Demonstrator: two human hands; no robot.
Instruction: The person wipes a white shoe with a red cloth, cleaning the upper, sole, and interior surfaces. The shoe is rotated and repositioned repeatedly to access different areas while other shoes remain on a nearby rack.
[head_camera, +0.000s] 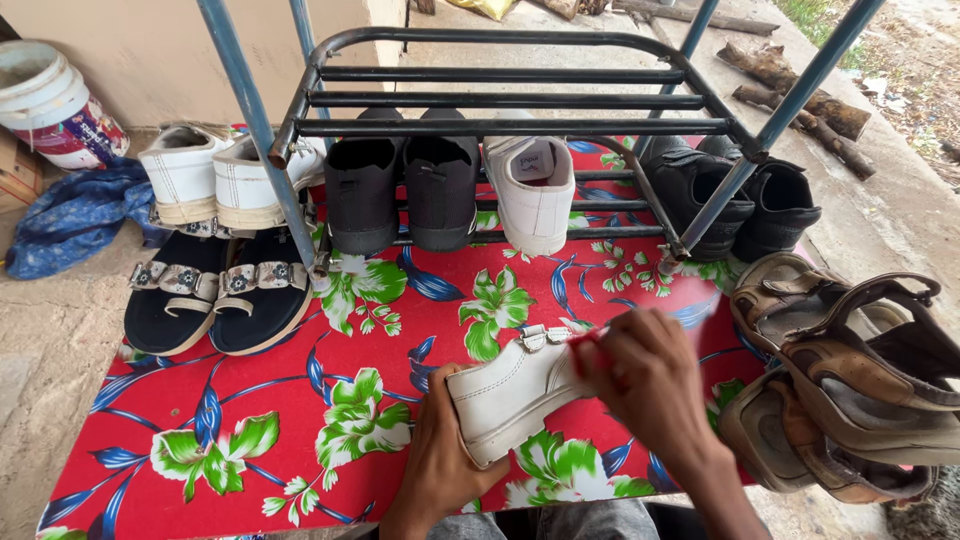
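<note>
While the left hand cups the toe of a white shoe just above the red floral mat, the right hand pinches a small red cloth against its upper. Brown sandals lie just right of that hand; a shoe rack stands beyond.
</note>
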